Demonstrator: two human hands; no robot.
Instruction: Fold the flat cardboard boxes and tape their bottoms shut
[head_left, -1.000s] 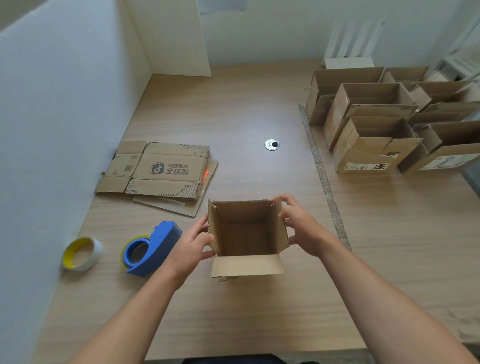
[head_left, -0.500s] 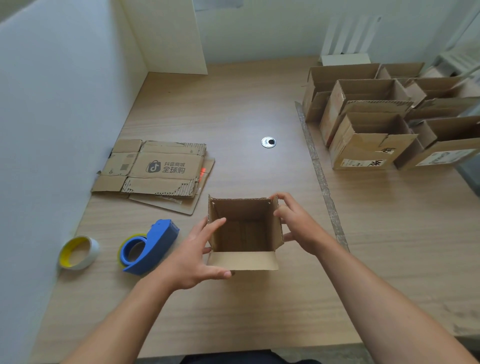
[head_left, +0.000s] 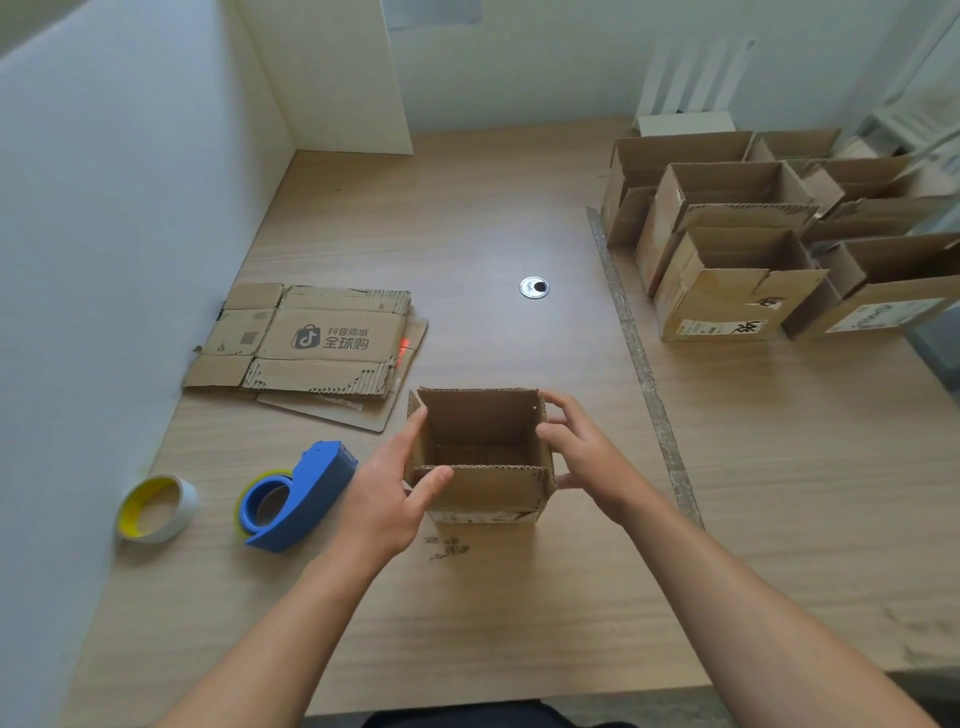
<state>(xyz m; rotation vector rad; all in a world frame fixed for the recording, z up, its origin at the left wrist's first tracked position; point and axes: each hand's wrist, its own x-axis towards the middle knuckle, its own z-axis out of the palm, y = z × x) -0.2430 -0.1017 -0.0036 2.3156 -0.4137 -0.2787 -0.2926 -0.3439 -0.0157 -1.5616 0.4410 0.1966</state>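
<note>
A small brown cardboard box (head_left: 488, 491) stands upright and open-topped on the table in front of me. My left hand (head_left: 387, 493) grips its left wall, thumb on the near flap and fingers along the left edge. My right hand (head_left: 584, 457) holds the right wall, fingers curled over the top right corner. The near flap is raised against the box front. A stack of flat cardboard boxes (head_left: 317, 348) lies to the left. A blue tape dispenser (head_left: 298, 496) lies left of my left hand.
A white and yellow tape roll (head_left: 156, 509) sits by the left wall. Several folded open boxes (head_left: 737, 260) crowd the back right of the table. A round metal grommet (head_left: 534, 287) is in the wooden table (head_left: 467, 597). A grey strip (head_left: 639, 358) runs down the tabletop.
The near flap, lying flat on the table before, has been lifted upright against the box by my left hand. My right hand stayed on the right wall.
</note>
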